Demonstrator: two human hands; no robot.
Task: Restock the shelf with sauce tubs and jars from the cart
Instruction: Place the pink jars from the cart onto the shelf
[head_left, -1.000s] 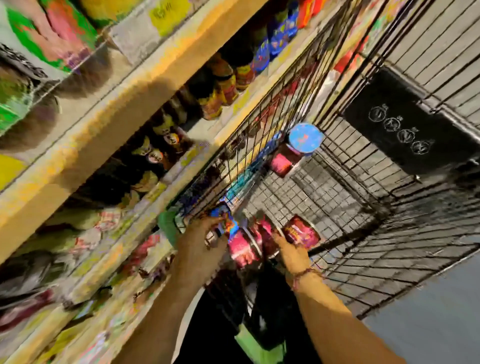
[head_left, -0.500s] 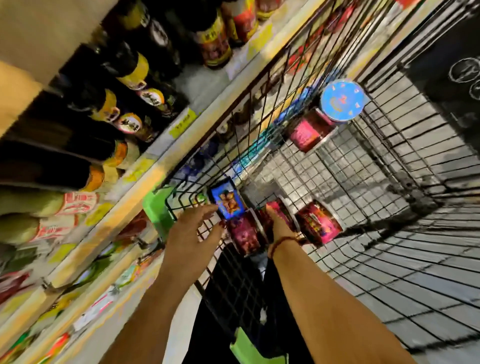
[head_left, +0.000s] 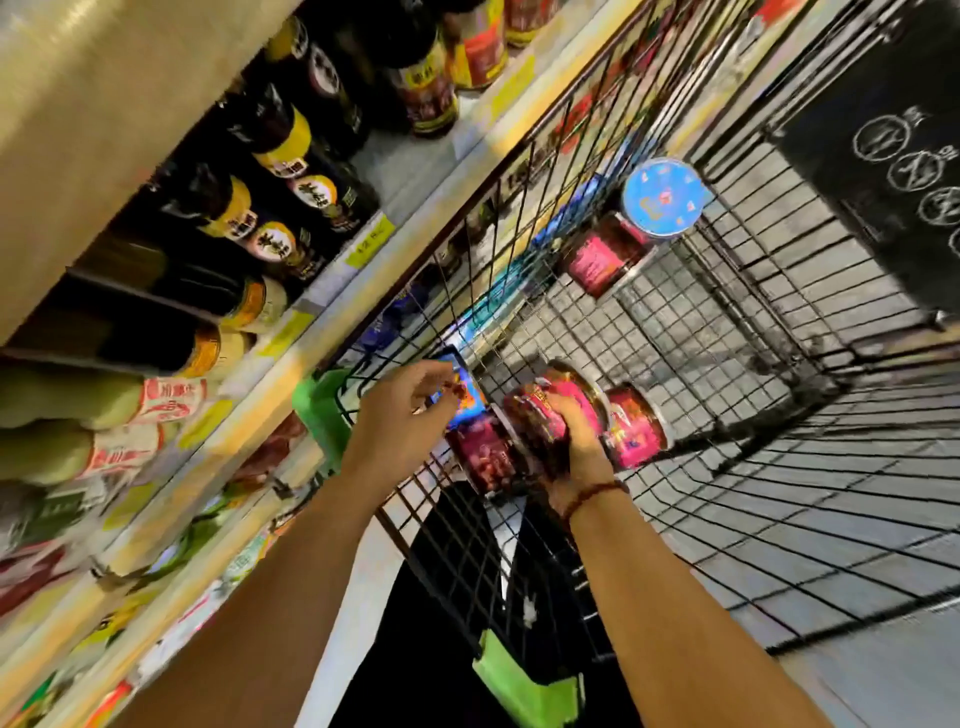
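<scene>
Right hand (head_left: 582, 449) wraps the red jar (head_left: 540, 410), low in cart (head_left: 727, 322). Probably glass: heavy, slick, breakable, so hold round the body. Left hand (head_left: 405, 426) curls at blue-lidded tub (head_left: 467, 397) by its fingertips; can't tell if gripped.

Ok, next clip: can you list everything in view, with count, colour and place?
cart: one, black wire, right
far tub: one, pink label, blue lid, cart's far end
near blue-lidded tub: one, dark red, cart's near end
held tub: one, pink-red, beside it
third tub: one, pink, right of those
shelf: yellow-edged, left
dark bottles: many, yellow labels, on shelf
pale green bottles: two, red-white labels, shelf's lower left
black panel: one, white round icons, top right
green plastic pieces: two, cart's near frame
left hand: fingers curled onto near blue-lidded tub
right hand: grips held tub
</scene>
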